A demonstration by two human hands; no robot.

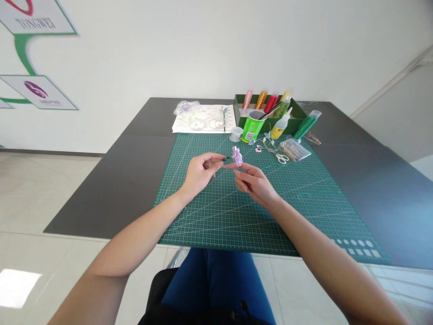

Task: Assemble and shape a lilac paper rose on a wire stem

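Note:
My left hand (202,170) pinches a thin dark stem between thumb and fingertips, above the green cutting mat (209,216). On the stem's end sits a pale purple artificial flower (237,156), its petals facing right. My right hand (252,179) is just below the flower, with its index finger stretched out under the petals toward the left fingertips. Its thumb is a little apart from that finger and the other fingers are curled. Whether the index finger presses on the flower cannot be made out.
Behind the hands stand a green can (252,128), a small white tub (236,134), a glue bottle (280,126) and a dark green box (241,101) of bead tubes. Scissors (282,158) and a clear case (295,150) lie right. White paper (204,110) lies at the back left.

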